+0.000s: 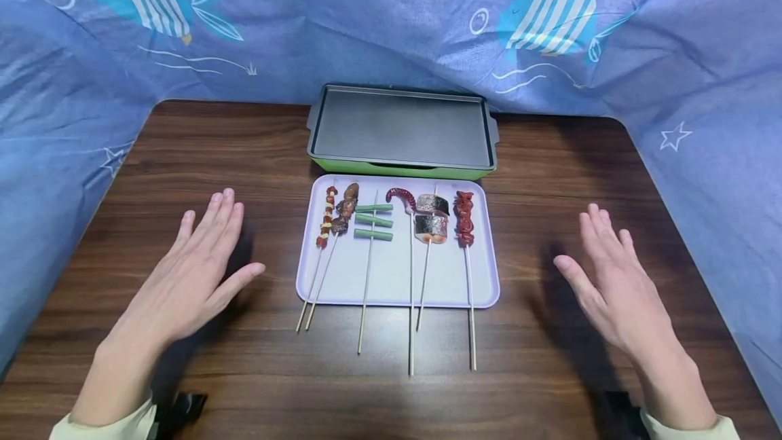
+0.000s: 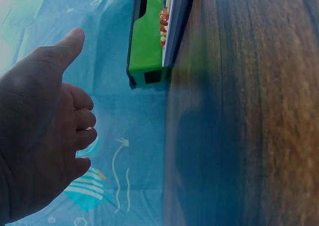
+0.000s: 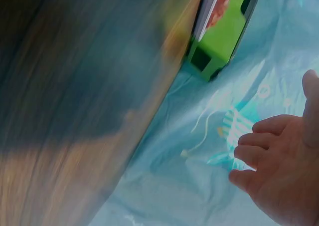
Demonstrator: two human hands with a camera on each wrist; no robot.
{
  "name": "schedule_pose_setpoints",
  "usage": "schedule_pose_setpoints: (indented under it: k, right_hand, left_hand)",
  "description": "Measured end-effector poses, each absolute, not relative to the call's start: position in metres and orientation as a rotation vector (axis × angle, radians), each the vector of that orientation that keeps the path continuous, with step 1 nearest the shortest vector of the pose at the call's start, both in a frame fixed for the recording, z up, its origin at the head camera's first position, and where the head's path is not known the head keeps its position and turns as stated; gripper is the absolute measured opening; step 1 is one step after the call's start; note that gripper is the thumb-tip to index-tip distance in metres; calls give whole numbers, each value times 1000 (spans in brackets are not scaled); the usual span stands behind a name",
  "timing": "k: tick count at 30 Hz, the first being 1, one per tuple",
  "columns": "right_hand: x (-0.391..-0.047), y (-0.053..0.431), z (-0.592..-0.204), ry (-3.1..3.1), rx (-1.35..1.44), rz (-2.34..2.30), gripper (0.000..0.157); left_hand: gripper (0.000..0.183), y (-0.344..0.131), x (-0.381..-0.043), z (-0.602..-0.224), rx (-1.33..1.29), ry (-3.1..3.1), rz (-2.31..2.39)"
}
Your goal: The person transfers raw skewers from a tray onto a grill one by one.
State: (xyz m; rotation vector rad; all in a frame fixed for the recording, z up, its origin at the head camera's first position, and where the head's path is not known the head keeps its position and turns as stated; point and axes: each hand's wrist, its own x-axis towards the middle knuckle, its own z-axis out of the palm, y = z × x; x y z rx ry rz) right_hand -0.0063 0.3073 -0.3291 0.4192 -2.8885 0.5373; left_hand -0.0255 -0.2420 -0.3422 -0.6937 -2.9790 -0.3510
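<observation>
My left hand [image 1: 194, 273] hovers over the table left of a pale lilac tray [image 1: 387, 277], fingers straight and thumb apart, holding nothing. On the other side my right hand [image 1: 626, 284] is held likewise, its fingers extended and its palm free. Several skewers lie side by side on the tray, their sticks jutting past its front edge. They carry red and yellow bits [image 1: 328, 216], brown meat [image 1: 345, 209], green stalks [image 1: 374, 220], a curled dark red tentacle [image 1: 402, 196], dark-skinned fish chunks [image 1: 431, 226] and red meat [image 1: 465, 219].
Behind the tray stands a green grill [image 1: 403, 170] topped by a flat dark grey plate [image 1: 400, 124]. A blue cloth [image 1: 379, 26] with fish drawings hangs round the back and sides of the brown wooden table [image 1: 238, 141].
</observation>
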Motion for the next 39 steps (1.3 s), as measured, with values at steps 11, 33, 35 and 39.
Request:
schedule_pose_setpoints:
  k: [11, 33, 35, 39]
  right_hand:
    - [-2, 269, -337, -2874, 203, 709, 46]
    - [-3, 205, -356, -3249, 96, 964, 34]
    - [-5, 204, -356, -3265, 101, 938, 33]
    - [-6, 203, -356, -3294, 101, 906, 32]
  left_hand:
    - [76, -227, -38, -343, -780, -3147, -360]
    - [77, -212, -52, -363, -868, -3304, -428]
    - [77, -213, -52, -363, -866, -3305, -419]
    - [77, -211, -52, -363, -864, -3306, -397]
